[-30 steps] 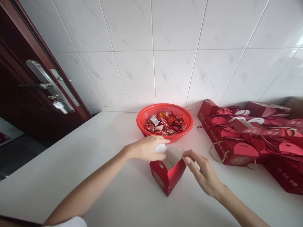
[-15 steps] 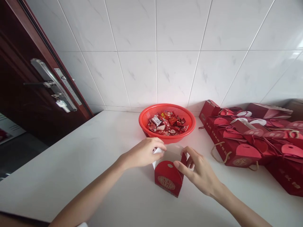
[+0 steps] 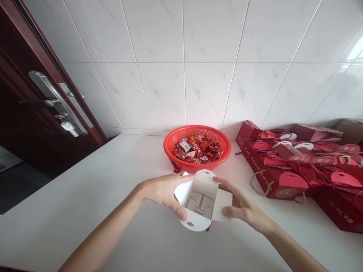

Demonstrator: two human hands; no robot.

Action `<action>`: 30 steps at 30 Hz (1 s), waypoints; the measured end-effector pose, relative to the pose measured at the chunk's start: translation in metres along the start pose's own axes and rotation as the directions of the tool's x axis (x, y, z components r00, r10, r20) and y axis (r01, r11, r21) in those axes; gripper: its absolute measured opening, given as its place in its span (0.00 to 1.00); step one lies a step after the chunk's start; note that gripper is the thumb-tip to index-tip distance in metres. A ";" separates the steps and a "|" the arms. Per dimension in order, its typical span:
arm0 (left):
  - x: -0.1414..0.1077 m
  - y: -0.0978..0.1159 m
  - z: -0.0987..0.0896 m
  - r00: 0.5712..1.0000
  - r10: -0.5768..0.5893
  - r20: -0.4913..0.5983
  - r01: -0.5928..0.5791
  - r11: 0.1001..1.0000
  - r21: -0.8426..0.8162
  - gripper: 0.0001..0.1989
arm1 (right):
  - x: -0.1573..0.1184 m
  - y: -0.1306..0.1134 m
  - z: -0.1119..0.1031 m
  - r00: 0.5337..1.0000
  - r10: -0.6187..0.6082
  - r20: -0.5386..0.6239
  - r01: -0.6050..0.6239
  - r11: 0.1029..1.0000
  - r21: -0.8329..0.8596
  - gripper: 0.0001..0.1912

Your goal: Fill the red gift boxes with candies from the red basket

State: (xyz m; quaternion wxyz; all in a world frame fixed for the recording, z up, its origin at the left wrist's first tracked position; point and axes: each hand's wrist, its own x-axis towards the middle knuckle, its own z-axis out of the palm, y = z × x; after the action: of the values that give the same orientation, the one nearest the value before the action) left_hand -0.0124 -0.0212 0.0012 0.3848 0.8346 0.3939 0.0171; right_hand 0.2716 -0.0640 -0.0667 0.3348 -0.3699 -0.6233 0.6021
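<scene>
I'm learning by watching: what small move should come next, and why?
Probably reach the right hand to the wrapped pieces in the red basket, the left hand steadying the box: its flaps are spread and its bare floor shows.

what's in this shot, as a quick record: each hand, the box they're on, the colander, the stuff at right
Left hand: holding left side of the open red gift box
Right hand: holding its right flap
Box interior: white, interlocked bottom tabs visible
Red plastic colander: behind the box, holding wrapped candies
Right side: grouped red gift boxes, some with rope handles
</scene>
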 end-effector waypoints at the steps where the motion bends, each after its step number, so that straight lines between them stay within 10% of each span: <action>1: 0.000 -0.002 0.001 1.000 0.016 -0.005 -0.016 1.000 -0.027 0.57 | 0.001 0.003 -0.001 1.000 0.002 0.006 -0.002 1.000 0.007 0.40; 8: 0.005 -0.012 0.001 1.000 0.013 -0.012 -0.014 0.989 -0.147 0.58 | 0.018 0.017 -0.006 0.990 0.019 0.142 -0.037 0.991 0.127 0.48; 15: -0.002 -0.020 -0.007 0.983 -0.168 -0.077 0.170 0.985 0.027 0.57 | 0.023 0.006 -0.020 0.995 -0.064 0.081 0.091 0.911 -0.403 0.44; 21: -0.012 -0.020 -0.025 0.991 -0.037 -0.128 0.026 0.996 -0.088 0.44 | 0.024 -0.018 -0.040 0.970 -0.189 0.155 0.242 0.831 -0.501 0.35; 27: 0.021 -0.018 -0.058 0.931 0.084 -0.354 -0.104 0.994 -0.039 0.25 | 0.058 -0.054 -0.060 0.932 -0.310 -0.188 0.231 0.907 -0.353 0.23; 30: 0.069 -0.017 -0.074 0.948 0.119 -0.296 -0.099 0.992 0.080 0.20 | 0.098 -0.059 -0.067 0.845 -0.333 -0.419 0.246 0.937 -0.248 0.22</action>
State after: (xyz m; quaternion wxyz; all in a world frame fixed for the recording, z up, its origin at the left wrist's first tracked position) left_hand 0.0002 0.0783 0.0233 0.2920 0.8547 0.4014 0.1521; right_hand 0.2768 0.0546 -0.0068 0.5227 -0.4309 -0.6293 0.3808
